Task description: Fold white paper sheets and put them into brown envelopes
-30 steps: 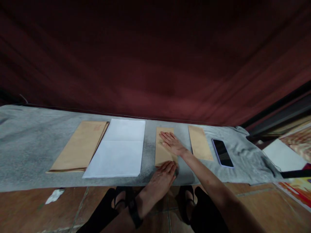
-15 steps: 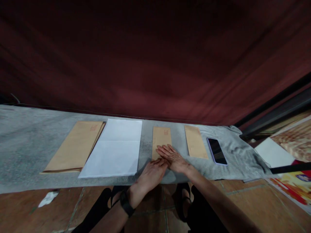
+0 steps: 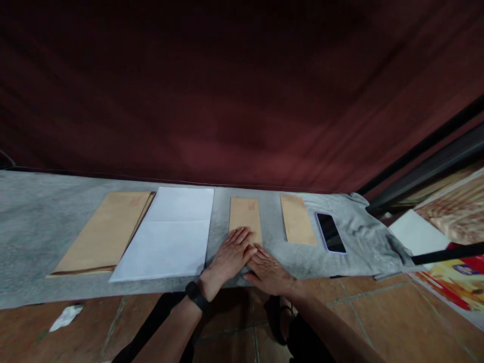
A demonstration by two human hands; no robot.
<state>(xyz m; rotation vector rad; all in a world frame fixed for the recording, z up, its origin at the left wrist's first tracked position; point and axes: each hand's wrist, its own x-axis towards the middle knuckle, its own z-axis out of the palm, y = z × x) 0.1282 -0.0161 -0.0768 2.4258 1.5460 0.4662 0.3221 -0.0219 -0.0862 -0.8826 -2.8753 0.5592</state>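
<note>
A small brown envelope (image 3: 244,214) with red print at its top right lies flat on the grey cloth (image 3: 270,262). My left hand (image 3: 233,252) rests flat on its lower part, fingers stretched out. Close against it, my right hand (image 3: 267,269) lies palm down at the envelope's bottom end, its fingers extended and nearly touching the left thumb. The hands cover the envelope's lower edge. To the left are white paper sheets (image 3: 166,242) with a crease across them, and beside these several larger brown envelopes (image 3: 104,232) in a pile.
Another small brown envelope (image 3: 298,219) and a phone (image 3: 330,233) in a pale purple case lie on the right. A dark red curtain (image 3: 227,126) hangs behind the cloth. Black bars (image 3: 427,161) and printed boards (image 3: 461,282) stand at the right. A crumpled tissue (image 3: 66,317) is on the tiled floor.
My left hand has moved up onto the envelope. My right hand has slid down toward its bottom end. The whole view has shifted slightly.
</note>
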